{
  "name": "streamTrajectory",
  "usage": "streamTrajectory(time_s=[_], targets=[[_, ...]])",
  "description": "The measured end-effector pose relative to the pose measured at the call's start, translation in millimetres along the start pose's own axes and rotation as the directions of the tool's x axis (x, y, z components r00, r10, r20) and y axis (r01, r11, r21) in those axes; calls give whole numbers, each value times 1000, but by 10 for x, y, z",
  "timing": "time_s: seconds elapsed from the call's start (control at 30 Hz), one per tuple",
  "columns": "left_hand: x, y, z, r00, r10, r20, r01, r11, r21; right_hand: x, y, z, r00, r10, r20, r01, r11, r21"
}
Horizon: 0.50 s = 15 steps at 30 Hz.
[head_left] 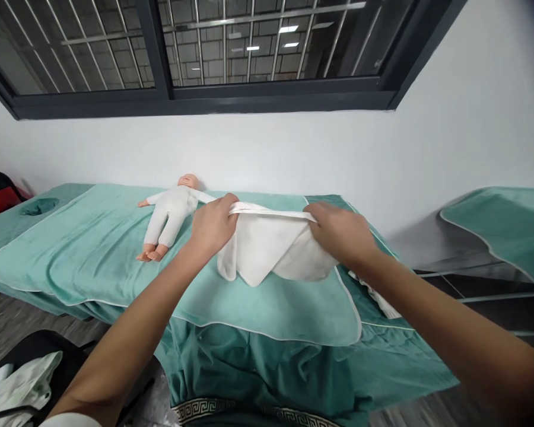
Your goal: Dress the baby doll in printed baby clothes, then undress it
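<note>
A white cloth [267, 243] is stretched by its upper edge between my two hands, its lower part hanging in folded, pointed flaps above the green bed cover. My left hand [216, 224] grips the cloth's left end, fingers closed round the edge. At the other end my right hand [340, 231] pinches the same edge. What the cloth is exactly, a garment or a plain cloth, I cannot make out. Beyond my left hand a baby doll [171, 210] in a white suit lies on its back, feet toward me, arms spread.
A light green sheet [102, 237] covers the massage bed, which has a face hole [40, 206] at the left. White fabric [380, 299] lies partly behind my right forearm. Another green-covered bed [511, 225] stands at right. A black chair [48, 350] holding cloth is at lower left.
</note>
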State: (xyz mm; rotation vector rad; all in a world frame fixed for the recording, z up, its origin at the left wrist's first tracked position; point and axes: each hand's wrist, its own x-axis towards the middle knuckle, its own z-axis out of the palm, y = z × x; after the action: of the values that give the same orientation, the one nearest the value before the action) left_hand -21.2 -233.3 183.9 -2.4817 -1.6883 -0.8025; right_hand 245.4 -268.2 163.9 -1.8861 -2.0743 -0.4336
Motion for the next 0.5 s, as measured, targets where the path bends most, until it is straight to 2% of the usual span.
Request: streamTrajectory(time_s=[0.07,0.13,0.2,0.3,0.37,0.5], targets=[[4,-74,17,1000,-23,22,23,1000,9,33,155,14,996,90,-3,-88,981,175],[3,-182,37,998,-54,43,54,999,-4,36,325,45,984,177,5,-167,920,355],[-9,-302,57,993,-97,68,100,994,-44,-4,462,76,969,245,24,-228,856,464],[-51,-466,66,976,-164,144,181,977,-117,-101,594,98,948,305,86,-307,821,481],[-79,-567,57,953,-172,248,217,961,-169,-147,664,116,934,324,151,-357,813,459],[-63,-767,99,866,-91,493,267,915,-301,-118,800,266,904,304,299,-404,837,370]])
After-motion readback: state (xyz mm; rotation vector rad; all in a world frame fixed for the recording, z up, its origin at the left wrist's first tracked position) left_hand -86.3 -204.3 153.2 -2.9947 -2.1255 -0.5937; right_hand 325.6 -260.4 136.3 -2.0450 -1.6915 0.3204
